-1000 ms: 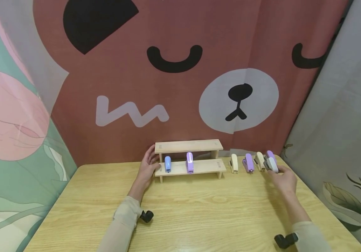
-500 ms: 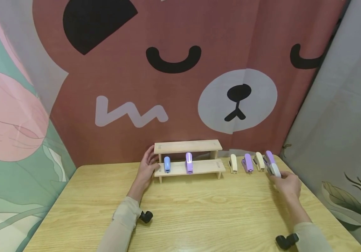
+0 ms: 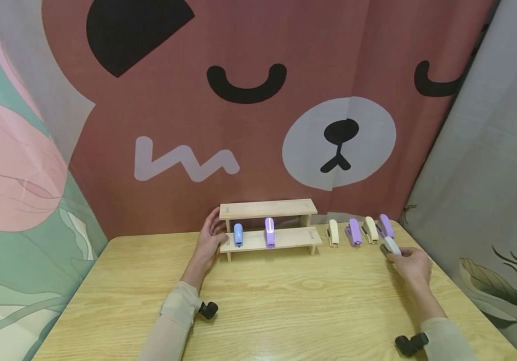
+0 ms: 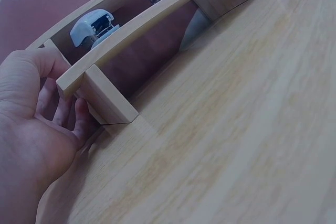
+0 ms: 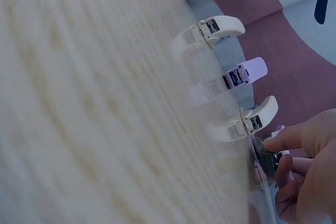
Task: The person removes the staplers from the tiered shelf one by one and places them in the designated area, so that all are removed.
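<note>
My left hand [image 3: 207,244] holds the left end of a two-tier wooden shelf [image 3: 294,239]; in the left wrist view the thumb lies at the lower board's end, with fingers curled beside the leg. A blue stapler [image 3: 238,234] and a purple stapler [image 3: 269,232] stand on the lower tier. At the table's right, my right hand [image 3: 413,264] pinches a white stapler [image 3: 392,245] between thumb and fingers. Just behind it stands another purple stapler [image 3: 386,225]. The right wrist view shows the held stapler's dark base [image 5: 266,158], the rest largely hidden by fingers.
Right of the shelf, a cream stapler [image 3: 333,233], a purple stapler [image 3: 353,232] and a second cream stapler [image 3: 369,230] stand in a row on the wooden table [image 3: 281,306]. A curtain with a bear print [image 3: 172,205] hangs directly behind the table.
My right hand has drawn the white stapler slightly back toward me and its angle has shifted, uncovering more of the purple stapler behind. My left hand keeps its place on the shelf.
</note>
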{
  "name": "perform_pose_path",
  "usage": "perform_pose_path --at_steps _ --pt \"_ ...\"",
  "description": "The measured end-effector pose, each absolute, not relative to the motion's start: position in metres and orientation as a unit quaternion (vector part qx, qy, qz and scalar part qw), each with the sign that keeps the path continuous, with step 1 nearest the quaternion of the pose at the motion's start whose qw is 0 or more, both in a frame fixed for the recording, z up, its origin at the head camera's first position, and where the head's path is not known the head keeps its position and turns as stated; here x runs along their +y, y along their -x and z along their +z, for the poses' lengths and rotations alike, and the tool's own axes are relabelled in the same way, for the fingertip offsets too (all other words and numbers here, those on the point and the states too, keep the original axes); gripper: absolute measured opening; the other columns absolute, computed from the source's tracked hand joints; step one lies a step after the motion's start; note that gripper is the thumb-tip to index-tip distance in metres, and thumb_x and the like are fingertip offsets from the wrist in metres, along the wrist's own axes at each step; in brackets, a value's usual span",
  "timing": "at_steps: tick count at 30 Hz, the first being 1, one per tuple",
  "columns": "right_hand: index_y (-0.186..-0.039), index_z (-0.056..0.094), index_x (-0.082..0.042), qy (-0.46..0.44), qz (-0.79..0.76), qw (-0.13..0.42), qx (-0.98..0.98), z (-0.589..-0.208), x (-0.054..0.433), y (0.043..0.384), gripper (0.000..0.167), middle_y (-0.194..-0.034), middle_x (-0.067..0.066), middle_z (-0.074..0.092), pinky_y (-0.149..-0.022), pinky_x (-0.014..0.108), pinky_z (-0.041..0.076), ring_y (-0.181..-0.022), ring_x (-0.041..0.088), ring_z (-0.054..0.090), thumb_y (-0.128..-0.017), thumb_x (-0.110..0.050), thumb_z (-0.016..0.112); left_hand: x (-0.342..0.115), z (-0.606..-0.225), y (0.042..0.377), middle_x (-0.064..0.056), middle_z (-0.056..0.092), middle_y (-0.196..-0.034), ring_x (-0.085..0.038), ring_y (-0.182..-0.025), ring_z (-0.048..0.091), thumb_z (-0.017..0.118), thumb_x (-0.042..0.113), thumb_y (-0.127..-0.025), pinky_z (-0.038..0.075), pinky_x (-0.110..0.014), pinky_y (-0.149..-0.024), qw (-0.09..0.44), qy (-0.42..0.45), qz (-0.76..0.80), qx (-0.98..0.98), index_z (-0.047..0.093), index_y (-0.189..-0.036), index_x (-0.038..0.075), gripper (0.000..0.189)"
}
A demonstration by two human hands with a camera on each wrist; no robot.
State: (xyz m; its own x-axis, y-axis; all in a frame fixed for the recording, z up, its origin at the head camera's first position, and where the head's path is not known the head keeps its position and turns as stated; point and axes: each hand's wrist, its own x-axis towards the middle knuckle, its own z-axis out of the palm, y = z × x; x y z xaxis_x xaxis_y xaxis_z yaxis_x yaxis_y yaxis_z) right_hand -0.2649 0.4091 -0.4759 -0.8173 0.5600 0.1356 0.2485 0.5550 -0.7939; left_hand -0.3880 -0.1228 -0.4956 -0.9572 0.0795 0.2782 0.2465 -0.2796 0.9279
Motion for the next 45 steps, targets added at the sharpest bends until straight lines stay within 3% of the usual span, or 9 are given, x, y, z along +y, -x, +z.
perform_pose_path --at_steps 7,16,21,25,31,37,45 --pt "-0.116 0.069 0.01 0.232 0.392 0.193 -0.869 -0.484 0.415 0.265 0.042 -0.101 0.022 0.071 -0.069 0.038 0.041 -0.089 0.033 0.058 -0.083 -0.015 0.077 -0.12 -0.497 0.388 -0.007 0.046 -0.148 -0.031 -0.132 0.044 0.052 -0.028 -0.075 0.05 -0.028 -0.083 0.056 0.131 -0.788 -0.599 0.041 -0.155 0.027 0.098" --pt "-0.115 0.067 0.011 0.217 0.377 0.193 -0.88 -0.485 0.416 0.269 0.044 -0.106 0.029 0.068 -0.073 0.046 0.042 -0.096 0.043 0.059 -0.084 -0.017 0.077 -0.123 -0.493 0.386 -0.008 0.044 -0.149 -0.031 -0.135 0.042 0.053 -0.026 -0.075 0.049 -0.031 -0.091 0.056 0.128 -0.786 -0.603 0.039 -0.157 0.026 0.098" --pt "-0.118 0.065 0.012 0.208 0.38 0.186 -0.882 -0.484 0.414 0.271 0.047 -0.102 0.027 0.068 -0.069 0.042 0.043 -0.09 0.038 0.059 -0.083 -0.017 0.077 -0.127 -0.493 0.385 -0.008 0.043 -0.149 -0.03 -0.136 0.041 0.053 -0.025 -0.077 0.047 -0.03 -0.091 0.052 0.123 -0.782 -0.608 0.037 -0.158 0.027 0.097" --pt "-0.125 0.061 0.011 0.205 0.375 0.168 -0.888 -0.479 0.416 0.269 0.055 -0.106 0.028 0.066 -0.064 0.038 0.046 -0.088 0.037 0.061 -0.086 -0.023 0.077 -0.126 -0.493 0.385 -0.009 0.044 -0.148 -0.03 -0.135 0.041 0.052 -0.025 -0.079 0.048 -0.028 -0.086 0.049 0.126 -0.78 -0.611 0.037 -0.158 0.028 0.096" --pt "-0.135 0.054 0.009 0.213 0.354 0.16 -0.896 -0.459 0.417 0.262 0.066 -0.12 0.031 0.061 -0.069 0.049 0.047 -0.103 0.046 0.057 -0.092 -0.039 0.069 -0.122 -0.492 0.384 -0.006 0.047 -0.147 -0.029 -0.134 0.044 0.054 -0.023 -0.079 0.049 -0.029 -0.083 0.052 0.127 -0.776 -0.616 0.039 -0.156 0.031 0.096" --pt "-0.137 0.057 0.006 0.211 0.368 0.183 -0.887 -0.44 0.41 0.26 0.066 -0.125 0.028 0.061 -0.079 0.052 0.045 -0.111 0.046 0.055 -0.094 -0.044 0.064 -0.121 -0.494 0.387 -0.005 0.047 -0.147 -0.027 -0.133 0.045 0.054 -0.022 -0.078 0.048 -0.031 -0.089 0.051 0.128 -0.776 -0.615 0.039 -0.156 0.032 0.096" --pt "-0.126 0.069 -0.001 0.212 0.381 0.256 -0.863 -0.425 0.387 0.261 0.052 -0.113 0.021 0.07 -0.074 0.042 0.044 -0.106 0.04 0.06 -0.094 -0.042 0.063 -0.122 -0.496 0.388 -0.006 0.047 -0.147 -0.028 -0.133 0.045 0.054 -0.023 -0.079 0.048 -0.031 -0.089 0.05 0.127 -0.775 -0.617 0.039 -0.155 0.032 0.096"
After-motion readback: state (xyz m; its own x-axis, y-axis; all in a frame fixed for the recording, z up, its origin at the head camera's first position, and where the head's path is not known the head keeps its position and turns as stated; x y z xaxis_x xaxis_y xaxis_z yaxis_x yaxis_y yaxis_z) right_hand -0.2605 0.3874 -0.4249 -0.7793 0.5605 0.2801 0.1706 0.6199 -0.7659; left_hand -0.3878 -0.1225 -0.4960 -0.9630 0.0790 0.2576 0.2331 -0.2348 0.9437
